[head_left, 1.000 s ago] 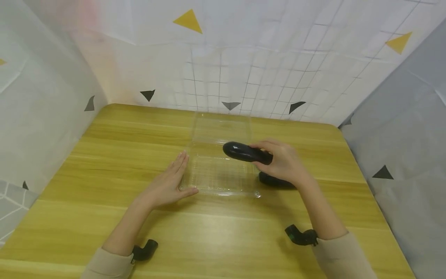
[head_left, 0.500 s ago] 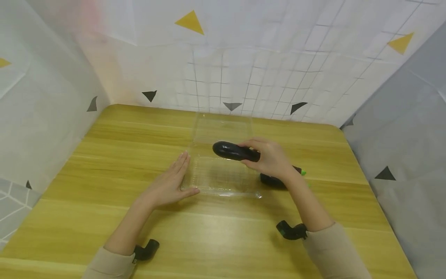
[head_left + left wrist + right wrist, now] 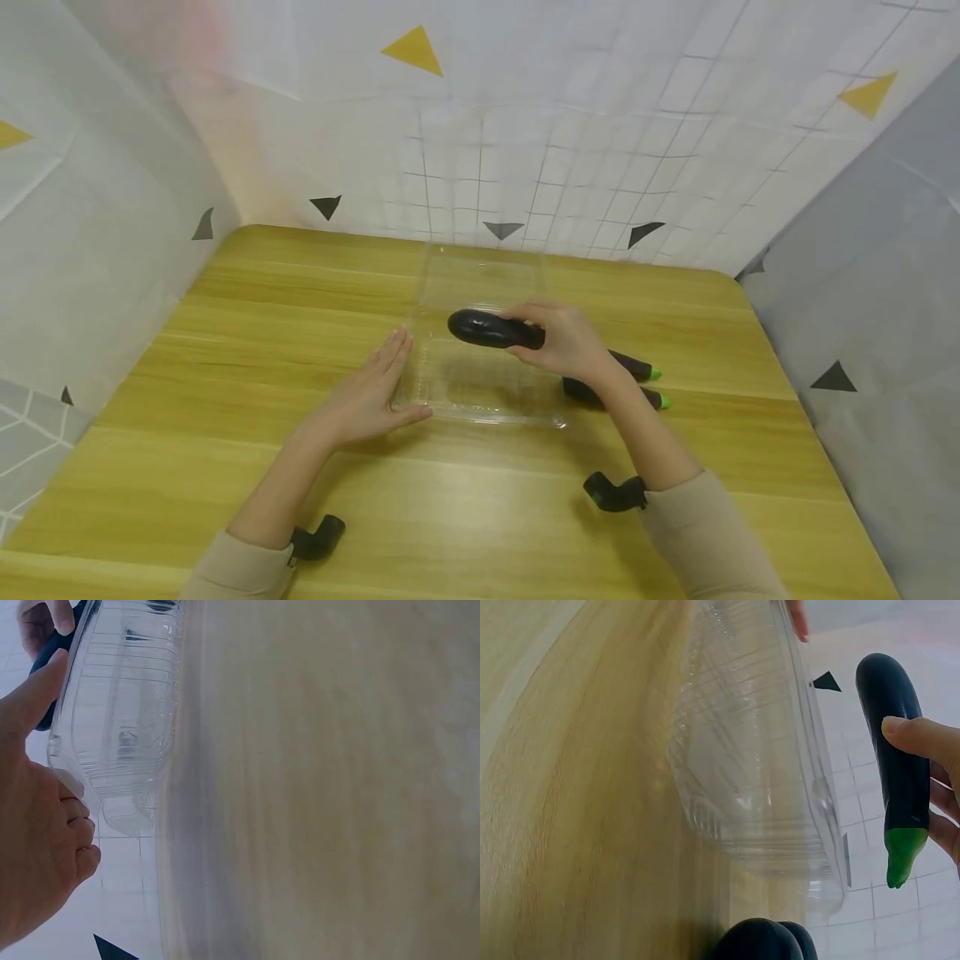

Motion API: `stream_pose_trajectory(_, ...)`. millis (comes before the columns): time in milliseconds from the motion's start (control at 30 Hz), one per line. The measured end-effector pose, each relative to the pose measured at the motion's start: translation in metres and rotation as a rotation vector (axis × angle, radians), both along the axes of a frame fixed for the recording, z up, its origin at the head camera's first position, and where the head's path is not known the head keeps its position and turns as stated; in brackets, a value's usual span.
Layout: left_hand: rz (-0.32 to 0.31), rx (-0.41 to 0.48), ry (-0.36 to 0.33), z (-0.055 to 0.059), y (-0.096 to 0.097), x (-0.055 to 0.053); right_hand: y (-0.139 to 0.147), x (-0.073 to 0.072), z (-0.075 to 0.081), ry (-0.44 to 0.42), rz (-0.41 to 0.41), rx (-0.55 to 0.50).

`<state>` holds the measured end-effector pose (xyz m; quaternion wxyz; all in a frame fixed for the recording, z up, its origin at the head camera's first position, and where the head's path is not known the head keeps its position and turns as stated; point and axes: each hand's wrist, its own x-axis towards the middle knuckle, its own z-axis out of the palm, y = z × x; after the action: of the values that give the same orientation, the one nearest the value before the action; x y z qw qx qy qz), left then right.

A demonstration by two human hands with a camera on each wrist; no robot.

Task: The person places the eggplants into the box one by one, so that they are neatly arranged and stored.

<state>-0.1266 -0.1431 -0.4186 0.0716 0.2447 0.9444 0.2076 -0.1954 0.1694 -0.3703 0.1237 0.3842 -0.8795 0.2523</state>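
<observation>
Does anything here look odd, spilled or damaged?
Nothing stands out: the clear plastic container sits open and upright, two dark purple, green-tipped eggplants lie beside it, and the right hand holds a third eggplant above it.

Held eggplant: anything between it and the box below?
Nothing visible. The right hand holds the eggplant above the open box. The lid is folded back on the far side, the left hand is at the left edge, and the other two eggplants lie to the right.
</observation>
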Motion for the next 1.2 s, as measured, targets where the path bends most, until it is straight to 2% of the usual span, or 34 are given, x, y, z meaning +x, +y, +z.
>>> stream_pose_trajectory(333, 0.003, 0.001, 0.004, -0.002, 0.000, -0.002, -0.016, -0.009, -0.010, 0.013, 0.002, 0.029)
stream_pose_trajectory(733, 0.005, -0.007, 0.012, -0.004, -0.001, -0.003, -0.030, -0.021, -0.035, 0.002, 0.009, 0.051)
stream_pose_trajectory(900, 0.000, -0.013, 0.019, -0.003, -0.001, -0.002, -0.033, -0.022, -0.044, -0.034, -0.036, 0.118)
stream_pose_trajectory(1200, -0.005, 0.003, 0.009, -0.001, 0.000, -0.002, -0.032, -0.017, -0.048, -0.103, -0.135, 0.217)
